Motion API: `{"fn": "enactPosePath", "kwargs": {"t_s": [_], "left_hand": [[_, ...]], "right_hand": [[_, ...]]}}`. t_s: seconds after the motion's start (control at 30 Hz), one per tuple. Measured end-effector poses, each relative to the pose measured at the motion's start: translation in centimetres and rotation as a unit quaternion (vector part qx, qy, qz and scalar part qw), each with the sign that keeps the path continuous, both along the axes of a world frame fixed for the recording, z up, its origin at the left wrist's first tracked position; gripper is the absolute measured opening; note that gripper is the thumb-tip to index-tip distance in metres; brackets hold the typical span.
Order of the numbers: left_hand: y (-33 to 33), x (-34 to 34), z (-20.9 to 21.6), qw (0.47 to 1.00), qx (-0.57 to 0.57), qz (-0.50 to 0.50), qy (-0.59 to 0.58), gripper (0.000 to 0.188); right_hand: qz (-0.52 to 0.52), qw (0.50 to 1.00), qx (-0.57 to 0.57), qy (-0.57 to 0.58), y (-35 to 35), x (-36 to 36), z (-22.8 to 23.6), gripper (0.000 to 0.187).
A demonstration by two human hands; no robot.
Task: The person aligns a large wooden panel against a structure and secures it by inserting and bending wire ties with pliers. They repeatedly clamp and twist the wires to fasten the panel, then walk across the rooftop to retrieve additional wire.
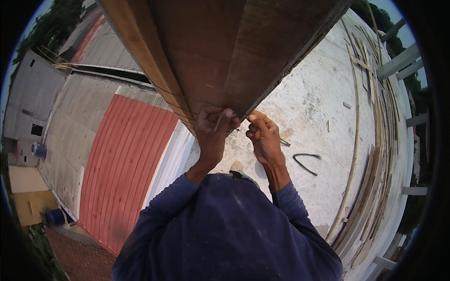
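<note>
A tall brown wooden column form (pixel 201 56) rises right in front of me, with thin dark tie wire (pixel 164 90) wrapped around its lower part. My left hand (pixel 214 124) is closed against the form's face, thumb and fingers pinching the wire near the right corner. Just right of that corner, my right hand (pixel 265 133) is closed too, its thumb and forefinger pinching a wire end. A short dark two-pronged piece (pixel 284 142) shows beside the right hand; whether the hand holds it or it lies on the floor, I cannot tell.
On the pale concrete floor (pixel 300 107) lies a bent bundle of dark wire (pixel 307 163). Long bamboo poles and boards (pixel 375 173) line the right edge by a white railing (pixel 415 121). Beyond the drop at left are a red metal roof (pixel 126 168) and grey roofs (pixel 79 112).
</note>
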State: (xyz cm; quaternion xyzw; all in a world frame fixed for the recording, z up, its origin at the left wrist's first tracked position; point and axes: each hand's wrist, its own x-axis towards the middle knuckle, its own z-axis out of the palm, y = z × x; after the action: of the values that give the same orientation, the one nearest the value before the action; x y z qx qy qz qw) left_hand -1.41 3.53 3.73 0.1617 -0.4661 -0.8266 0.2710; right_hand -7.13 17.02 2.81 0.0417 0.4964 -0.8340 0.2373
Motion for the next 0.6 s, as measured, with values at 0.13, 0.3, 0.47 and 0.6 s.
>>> {"fn": "enactPosePath", "kwargs": {"t_s": [0.13, 0.3, 0.47, 0.6], "left_hand": [[0.4, 0.1, 0.0, 1.000, 0.012, 0.000, 0.014, 0.019], [0.5, 0.6, 0.1, 1.000, 0.013, -0.004, 0.007, 0.018], [0.7, 0.8, -0.1, 1.000, 0.022, 0.003, 0.008, 0.018], [0.6, 0.2, -1.0, 0.999, 0.039, 0.003, 0.023, 0.020]], "right_hand": [[-0.021, 0.999, 0.040, 0.015, -0.3, 0.0, 0.2, 0.026], [-0.024, 0.998, 0.046, 0.018, -0.3, -0.3, 0.8, 0.024], [-0.017, 0.999, 0.025, 0.018, 0.4, -0.5, 1.4, 0.027], [-0.007, 0.999, 0.029, 0.017, 0.3, -0.4, 0.7, 0.028]]}}
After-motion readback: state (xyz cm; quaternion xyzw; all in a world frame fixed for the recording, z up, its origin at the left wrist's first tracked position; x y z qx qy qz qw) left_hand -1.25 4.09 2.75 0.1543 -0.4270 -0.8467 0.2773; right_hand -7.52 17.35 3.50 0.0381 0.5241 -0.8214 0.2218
